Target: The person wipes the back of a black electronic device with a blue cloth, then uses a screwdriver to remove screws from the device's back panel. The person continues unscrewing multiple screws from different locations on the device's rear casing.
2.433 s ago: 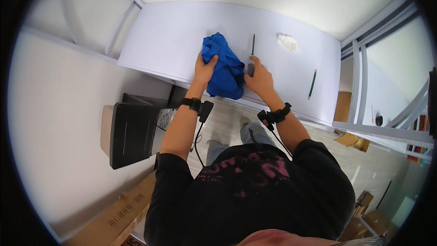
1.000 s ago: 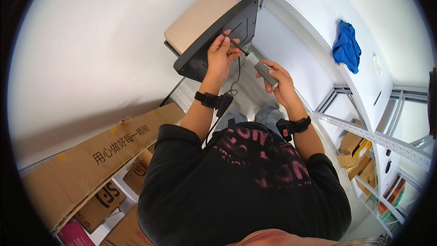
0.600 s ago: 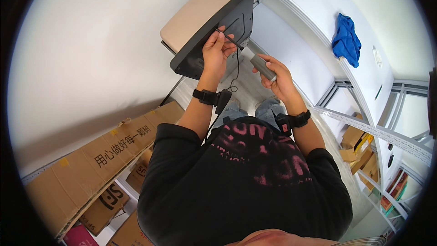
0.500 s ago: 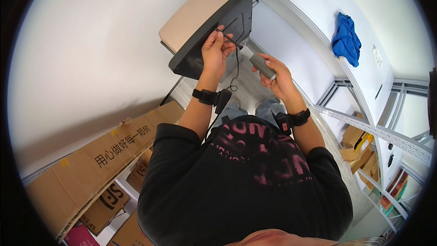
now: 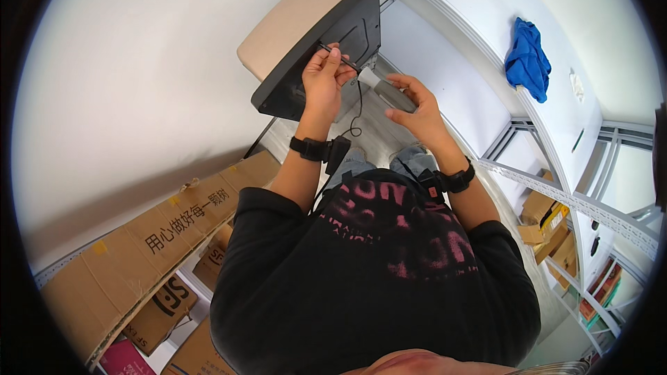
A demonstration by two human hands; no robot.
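Observation:
A screwdriver (image 5: 394,95) with a thick grey handle, pale collar and long black shaft slants across the space between my hands. Its shaft runs toward the underside of a tilted black panel (image 5: 288,87); where the tip meets the panel is partly hidden by my fingers. My left hand (image 5: 324,76) is closed in a pinch on the shaft, close against the panel. Around the grey handle, the fingers and thumb of my right hand (image 5: 420,107) curl loosely. A thin black cable (image 5: 360,107) hangs below the panel in a loop.
Behind the panel stands a beige padded block (image 5: 295,17). A long cardboard box (image 5: 125,257) lies at left, with smaller boxes (image 5: 163,312) below. White shelving (image 5: 486,48) runs along the right, with a blue cloth (image 5: 528,62) on it and more boxes (image 5: 549,222) lower down.
The screwdriver's handle has shifted up and left, now in line with the shaft. My right hand's fingers have spread wider around it. Panel and left hand have shifted slightly left.

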